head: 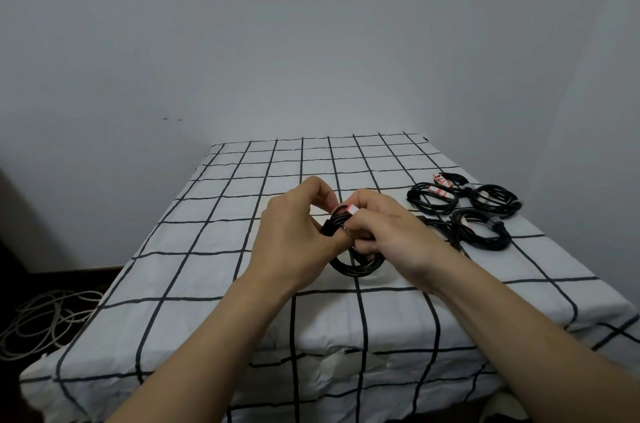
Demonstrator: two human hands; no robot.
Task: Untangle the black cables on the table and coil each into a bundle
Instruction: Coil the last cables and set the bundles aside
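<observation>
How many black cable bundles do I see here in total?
6. The held bundle is in the left hand and right hand. Five lie at the right: back bundle, left bundle, right bundle, near bundle, and a partly hidden bundle. More may be hidden.

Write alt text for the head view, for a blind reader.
A person's left hand and right hand grip the top of a coiled black cable over a white tablecloth with black grid lines. More coiled black cable bundles lie to its right.
</observation>
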